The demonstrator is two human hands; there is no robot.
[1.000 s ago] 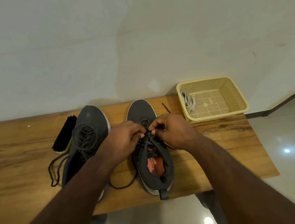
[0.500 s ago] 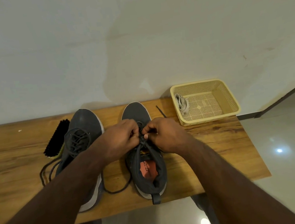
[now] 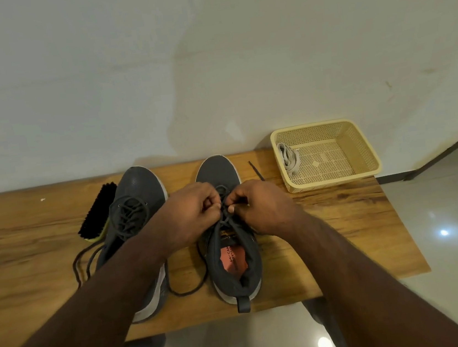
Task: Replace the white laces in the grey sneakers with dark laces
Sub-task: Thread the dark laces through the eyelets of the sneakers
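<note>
The right-hand grey sneaker (image 3: 234, 262) stands at table centre, toe toward 12 o'clock, heel loop at the near table edge; orange insole label visible. Its dark lace (image 3: 226, 222) crosses the upper eyelets, and a loose loop of it trails off toward 8 o'clock onto the wood. Left hand (image 3: 188, 215) and right hand (image 3: 260, 205) meet over the throat of this shoe, knuckles nearly touching; both have fingers curled, thumb and forefinger of each pinching the lace. At 9 o'clock from this shoe lies the second grey sneaker (image 3: 136, 205), already laced dark, partly under the left forearm, its lace ends (image 3: 81, 263) spilling toward 8 o'clock. Just beside its toe, further toward 9 o'clock, a black-bristled shoe brush (image 3: 97, 212). At 2 o'clock, a cream perforated basket (image 3: 363, 151) against the wall, holding the white laces (image 3: 288, 159) bundled in its left end. Wooden table (image 3: 344, 231) bears everything.
</note>
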